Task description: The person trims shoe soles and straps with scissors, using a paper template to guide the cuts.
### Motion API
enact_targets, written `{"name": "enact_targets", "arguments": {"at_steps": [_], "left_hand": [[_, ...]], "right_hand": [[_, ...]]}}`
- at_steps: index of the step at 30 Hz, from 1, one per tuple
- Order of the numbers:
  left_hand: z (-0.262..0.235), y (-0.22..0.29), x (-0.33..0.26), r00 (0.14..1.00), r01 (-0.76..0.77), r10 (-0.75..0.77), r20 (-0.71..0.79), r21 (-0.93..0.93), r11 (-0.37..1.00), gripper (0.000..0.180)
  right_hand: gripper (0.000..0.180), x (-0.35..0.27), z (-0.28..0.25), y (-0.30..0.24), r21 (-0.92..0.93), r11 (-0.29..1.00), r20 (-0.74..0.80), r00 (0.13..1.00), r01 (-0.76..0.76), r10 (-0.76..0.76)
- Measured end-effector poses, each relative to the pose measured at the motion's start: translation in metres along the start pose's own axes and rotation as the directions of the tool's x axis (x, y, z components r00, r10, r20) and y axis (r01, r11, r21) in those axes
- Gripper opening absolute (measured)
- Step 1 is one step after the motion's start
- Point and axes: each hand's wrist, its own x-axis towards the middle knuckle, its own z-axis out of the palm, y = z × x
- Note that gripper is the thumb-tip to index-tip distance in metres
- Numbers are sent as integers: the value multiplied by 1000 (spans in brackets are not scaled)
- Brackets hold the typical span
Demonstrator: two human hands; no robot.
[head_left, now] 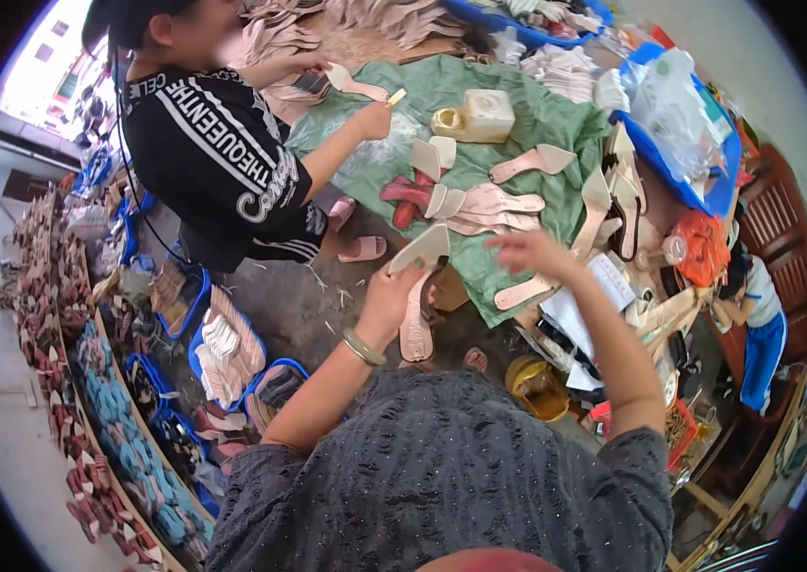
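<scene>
Green cloth point(566, 124) covers much of the table point(427, 48) in a crowded workshop, with shoe parts heaped around it. The left hand point(386, 300) has its grip wrapped around a pale shoe sole point(417, 329), raised between the wearer and the cloth, its broad pale end upward. The right hand point(537, 255) hovers near a fanned stack of soles point(499, 205), fingers loosely spread, apparently holding nothing; whether the fingertips touch anything, I cannot tell. I judge the step to be handling one sole singly, and the next move to call for a steady left hold, the piece being slim and curved. Across the table, a co-worker point(222, 153) holds another sole point(356, 86). Large white lettering runs over that person's black shirt; the soles seem to bear small dark print, and a white sheet point(611, 282) has faint marks too small to read
</scene>
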Motion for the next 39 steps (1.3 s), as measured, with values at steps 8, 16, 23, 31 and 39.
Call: {"name": "enact_targets", "arguments": {"at_steps": [8,16,23,31,39], "left_hand": [[6,16,28,983,-138,126,131,82,987,34],[24,35,31,964,-129,125,236,-2,992,35],[47,51,25,925,-263,279,259,-93,960,37],[68,57,-2,863,-161,117,492,48,986,45],[92,46,-47,654,92,148,742,-273,958,58]], "right_hand": [[24,17,72,-35,321,930,-169,977,176,-127],[17,4,50,-61,82,934,-265,911,349,-317],[16,-7,64,-73,-36,902,-557,741,429,-375],[16,-64,41,-69,-265,933,-457,820,245,-345],[21,-101,8,-79,-654,726,-515,579,211,-632]]}}
